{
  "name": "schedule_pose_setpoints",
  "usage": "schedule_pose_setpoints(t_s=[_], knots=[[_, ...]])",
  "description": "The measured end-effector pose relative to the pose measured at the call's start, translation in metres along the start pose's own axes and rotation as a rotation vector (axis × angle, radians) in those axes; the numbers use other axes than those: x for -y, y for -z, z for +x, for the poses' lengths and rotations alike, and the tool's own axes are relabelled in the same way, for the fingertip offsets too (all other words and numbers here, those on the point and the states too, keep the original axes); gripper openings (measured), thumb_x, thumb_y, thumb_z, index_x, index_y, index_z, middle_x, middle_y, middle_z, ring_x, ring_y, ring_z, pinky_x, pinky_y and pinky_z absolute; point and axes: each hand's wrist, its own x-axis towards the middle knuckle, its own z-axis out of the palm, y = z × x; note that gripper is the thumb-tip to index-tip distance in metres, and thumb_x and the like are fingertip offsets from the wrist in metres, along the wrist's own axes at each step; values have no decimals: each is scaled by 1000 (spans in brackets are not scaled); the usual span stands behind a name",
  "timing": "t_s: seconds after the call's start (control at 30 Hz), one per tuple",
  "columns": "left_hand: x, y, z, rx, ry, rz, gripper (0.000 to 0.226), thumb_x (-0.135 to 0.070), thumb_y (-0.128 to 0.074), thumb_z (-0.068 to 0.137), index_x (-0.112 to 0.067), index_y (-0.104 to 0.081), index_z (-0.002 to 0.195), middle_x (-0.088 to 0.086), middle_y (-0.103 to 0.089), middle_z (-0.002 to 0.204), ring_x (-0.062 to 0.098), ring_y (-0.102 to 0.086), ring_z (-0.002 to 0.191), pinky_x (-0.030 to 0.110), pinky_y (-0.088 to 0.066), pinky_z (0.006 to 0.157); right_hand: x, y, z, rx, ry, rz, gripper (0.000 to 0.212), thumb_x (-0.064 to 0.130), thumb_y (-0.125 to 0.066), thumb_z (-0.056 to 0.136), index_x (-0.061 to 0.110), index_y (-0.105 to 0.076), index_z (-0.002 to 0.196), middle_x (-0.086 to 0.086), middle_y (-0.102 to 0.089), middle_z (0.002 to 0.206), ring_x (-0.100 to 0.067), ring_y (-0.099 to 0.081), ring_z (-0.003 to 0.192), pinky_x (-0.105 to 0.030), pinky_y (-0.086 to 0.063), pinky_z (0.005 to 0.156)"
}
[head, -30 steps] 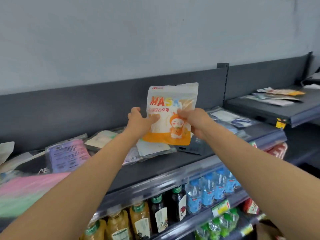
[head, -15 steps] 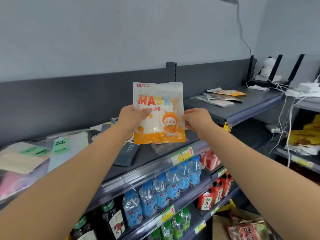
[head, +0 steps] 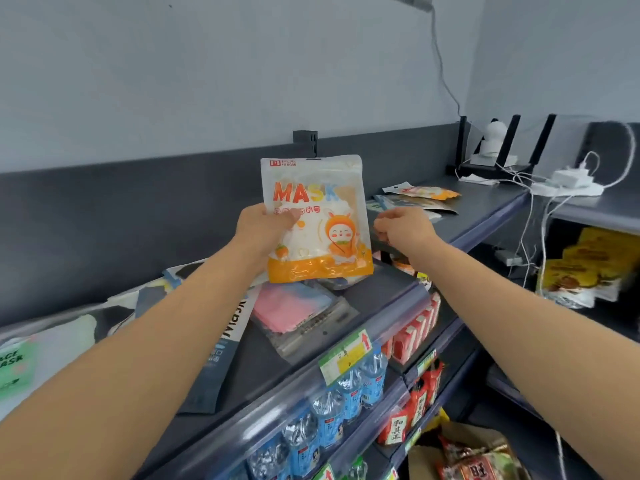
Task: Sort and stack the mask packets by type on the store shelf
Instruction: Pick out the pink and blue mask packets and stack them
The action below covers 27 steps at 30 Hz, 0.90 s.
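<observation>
Holding the orange mask packet (head: 318,230) upright above the top shelf (head: 388,292), the left hand (head: 263,226) now grips it alone, thumb across the front. Half a second ago both hands had it. The right hand (head: 403,226) has let go and hangs just right of the packet, fingers loosely curled around nothing.

On the shelf below the packet lie a pink packet (head: 294,306) and a dark packet (head: 221,355). The raised shelf (head: 485,209) further right carries a small pile of packets (head: 426,197) with an orange one on top. Lower shelves hold water bottles (head: 346,393) and red cartons (head: 412,334).
</observation>
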Motion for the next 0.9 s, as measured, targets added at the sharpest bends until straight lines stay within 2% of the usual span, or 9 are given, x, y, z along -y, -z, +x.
schedule_pose_setpoints(t_s=[0.13, 0.2, 0.23, 0.4, 0.5, 0.67, 0.77, 0.9], knots=[[-4, -18, 26, 22, -20, -5, 5, -15, -67, 88, -15, -62, 89, 1, -68, 86, 15, -66, 70, 20, -48, 43, 0, 14, 22, -72, 104, -186, 36, 17, -56, 92, 6, -61, 125, -12, -67, 102, -23, -61, 86, -32, -48, 79], [-5, -31, 37, 36, -22, -6, 6, -15, -67, 87, -17, -62, 86, 2, -69, 89, 17, -67, 76, 24, -50, 50, -1, 24, 33, -108, 112, -241, 39, 16, -55, 93, 0, -57, 127, -18, -65, 118, -32, -61, 104, -38, -49, 87], [-5, -37, 43, 43, -19, -8, 6, -15, -67, 87, -18, -62, 86, 3, -69, 92, 20, -68, 80, 27, -52, 55, -2, 29, 40, -124, 106, -259, 37, 15, -54, 93, -2, -58, 126, -20, -64, 120, -35, -60, 108, -41, -49, 89], [-1, -71, 72, 81, -13, -16, 9, -13, -65, 89, -16, -64, 97, 2, -70, 96, 21, -69, 87, 34, -56, 69, -10, 56, 79, -186, 109, -332, 36, 12, -54, 92, -11, -57, 120, -26, -62, 121, -40, -57, 113, -46, -46, 96], [1, -93, 91, 76, -20, 3, 10, -14, -65, 89, -17, -63, 99, 0, -68, 94, 16, -68, 80, 31, -55, 62, -18, 73, 113, -203, 101, -350, 39, 13, -55, 91, -12, -56, 121, -28, -59, 123, -41, -55, 116, -49, -46, 97], [1, -136, 129, 43, -14, 23, 12, -14, -65, 89, -16, -63, 101, 3, -69, 101, 18, -68, 83, 31, -55, 62, -32, 99, 180, -175, 100, -394, 38, 13, -56, 90, -9, -58, 122, -23, -61, 125, -38, -56, 116, -43, -48, 96], [3, -164, 151, 34, -18, 4, 9, -12, -64, 90, -14, -63, 99, 4, -69, 99, 16, -67, 78, 26, -52, 52, -42, 111, 220, -159, 103, -409, 37, 11, -58, 90, -13, -58, 118, -28, -61, 121, -41, -57, 114, -48, -48, 97], [9, -199, 180, -8, 12, 6, 3, -13, -65, 89, -15, -65, 91, 5, -69, 96, 16, -66, 73, 17, -46, 38, -55, 120, 271, -93, 90, -456, 43, 14, -60, 89, -14, -55, 122, -29, -58, 125, -42, -54, 117, -53, -46, 97]])
